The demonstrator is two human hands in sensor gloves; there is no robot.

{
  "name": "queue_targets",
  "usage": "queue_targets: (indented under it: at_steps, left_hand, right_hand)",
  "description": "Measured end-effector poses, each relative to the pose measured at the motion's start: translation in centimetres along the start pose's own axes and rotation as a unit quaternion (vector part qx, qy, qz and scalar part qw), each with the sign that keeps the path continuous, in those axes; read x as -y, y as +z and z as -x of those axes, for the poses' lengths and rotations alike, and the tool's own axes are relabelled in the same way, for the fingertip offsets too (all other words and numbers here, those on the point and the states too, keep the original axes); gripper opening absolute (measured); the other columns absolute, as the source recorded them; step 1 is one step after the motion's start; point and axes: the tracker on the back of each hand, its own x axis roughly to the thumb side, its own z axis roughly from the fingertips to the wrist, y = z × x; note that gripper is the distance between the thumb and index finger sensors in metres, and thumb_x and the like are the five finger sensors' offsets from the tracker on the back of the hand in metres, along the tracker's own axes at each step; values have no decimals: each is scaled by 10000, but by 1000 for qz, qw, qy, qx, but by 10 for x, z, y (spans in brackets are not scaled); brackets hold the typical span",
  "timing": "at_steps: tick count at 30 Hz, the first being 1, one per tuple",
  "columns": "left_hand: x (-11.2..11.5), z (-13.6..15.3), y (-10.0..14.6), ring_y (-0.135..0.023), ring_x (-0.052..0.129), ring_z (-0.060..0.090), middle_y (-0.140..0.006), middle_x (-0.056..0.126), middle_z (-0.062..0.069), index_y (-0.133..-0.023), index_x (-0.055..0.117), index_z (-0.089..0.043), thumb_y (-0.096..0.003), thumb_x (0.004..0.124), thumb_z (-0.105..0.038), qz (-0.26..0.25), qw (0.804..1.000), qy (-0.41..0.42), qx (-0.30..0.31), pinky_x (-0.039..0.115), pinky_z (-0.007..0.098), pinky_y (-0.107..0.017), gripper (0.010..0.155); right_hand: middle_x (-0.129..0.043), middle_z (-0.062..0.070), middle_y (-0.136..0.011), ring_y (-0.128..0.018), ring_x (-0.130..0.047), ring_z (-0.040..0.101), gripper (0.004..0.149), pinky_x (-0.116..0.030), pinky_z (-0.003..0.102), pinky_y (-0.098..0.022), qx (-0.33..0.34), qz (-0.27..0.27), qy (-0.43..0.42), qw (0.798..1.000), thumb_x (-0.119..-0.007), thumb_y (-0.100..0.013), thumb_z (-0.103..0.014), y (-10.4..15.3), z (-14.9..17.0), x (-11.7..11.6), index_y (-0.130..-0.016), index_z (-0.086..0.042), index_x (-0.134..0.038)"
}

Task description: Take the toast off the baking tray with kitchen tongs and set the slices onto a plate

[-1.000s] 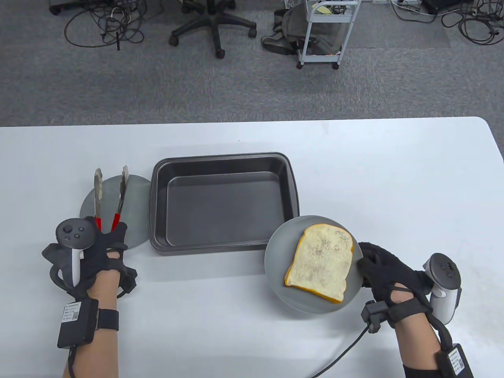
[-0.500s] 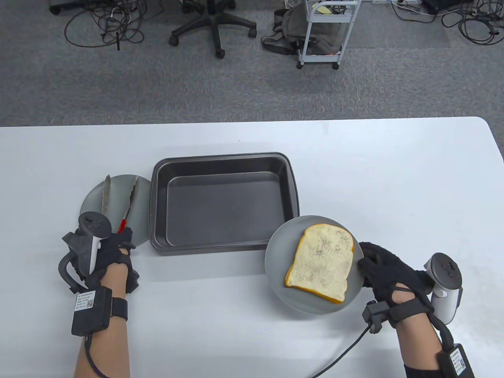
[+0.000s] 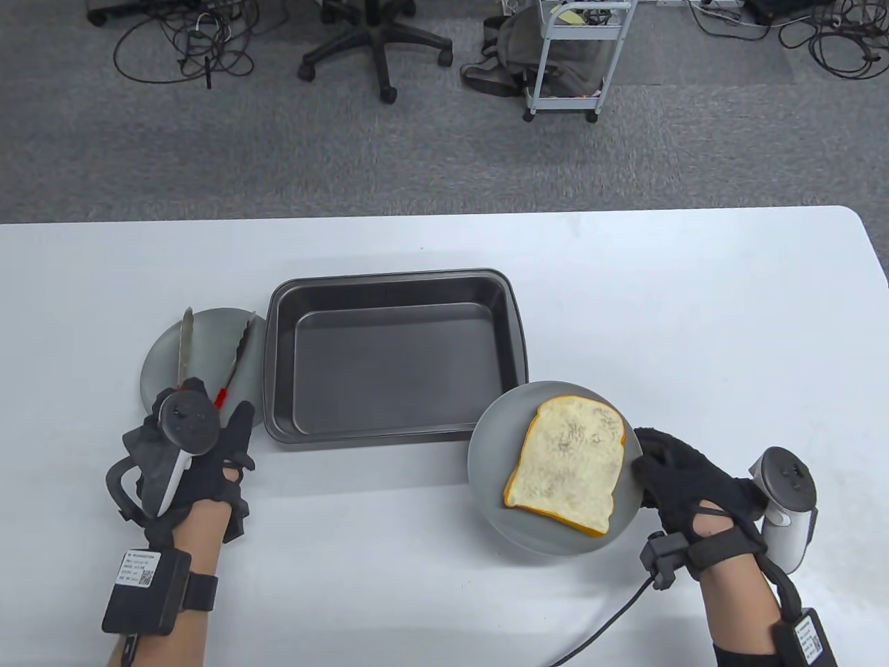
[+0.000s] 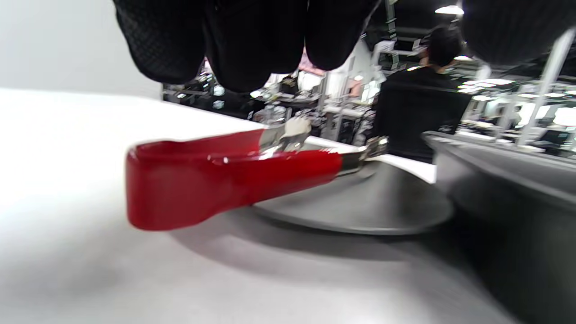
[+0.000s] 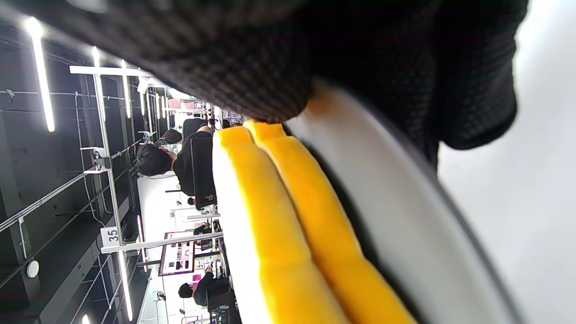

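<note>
With the tray [image 3: 392, 361] empty and 2 toast [image 3: 566, 472] slices stacked, the right hand [image 3: 684, 486] pinches the plate [image 3: 486, 445] steady while the left hand [image 3: 201, 451], fingers loose, hovers over the parked tongs [image 3: 208, 354].

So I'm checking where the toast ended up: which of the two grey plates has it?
The plate held at its rim by the right hand, right of the baking tray; the left plate carries only tongs.

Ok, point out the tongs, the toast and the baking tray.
tongs [image 4: 189, 180]: left wrist view, on the red handle.
toast [image 3: 566, 462]: table view, middle of the top slice.
baking tray [image 3: 396, 372]: table view, on its bare floor.
</note>
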Motion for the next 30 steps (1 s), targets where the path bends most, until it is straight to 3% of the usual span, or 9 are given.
queue_targets:
  at_steps: [9, 17, 23, 30]
  left_hand:
    - [-13, -4, 64, -1005, 712, 414, -1138, 606, 104, -1072, 563, -246, -400, 618, -719, -21, 989, -4, 145, 691, 603, -705, 824]
    - [-7, -12, 105, -1008, 707, 438, -1138, 644, 104, -1066, 606, -253, -406, 628, -714, -29, 981, -14, 193, 672, 631, -706, 805]
    - [7, -18, 116, -1039, 669, 435, -1154, 635, 78, -1072, 591, -279, -407, 635, -720, -39, 974, -53, 216, 635, 650, -725, 799]
    - [27, -16, 109, -1089, 578, 428, -1182, 594, 26, -1075, 570, -326, -446, 658, -642, -21, 968, -74, 240, 541, 689, -752, 709]
  right_hand:
    - [-1015, 226, -697, -462, -1172, 368, 532, -977, 549, -426, 0, 0, 8, 1000, -908, -424, -209, -1, 1, -2, -901, -14, -774]
    - [-1018, 229, -692, -457, -1172, 368, 525, -976, 550, -425, 3, -1, 6, 1000, -899, -426, -203, -1, 2, -2, -900, -12, -778]
    - [-1016, 228, -693, -454, -1164, 372, 519, -969, 555, -421, 1, 3, 8, 1000, -886, -428, -200, -1, 2, -2, -901, -16, -779]
    - [-1015, 224, -694, -446, -1154, 373, 512, -959, 560, -416, 0, 9, 9, 1000, -875, -431, -197, -1, 2, -1, -903, -23, -781]
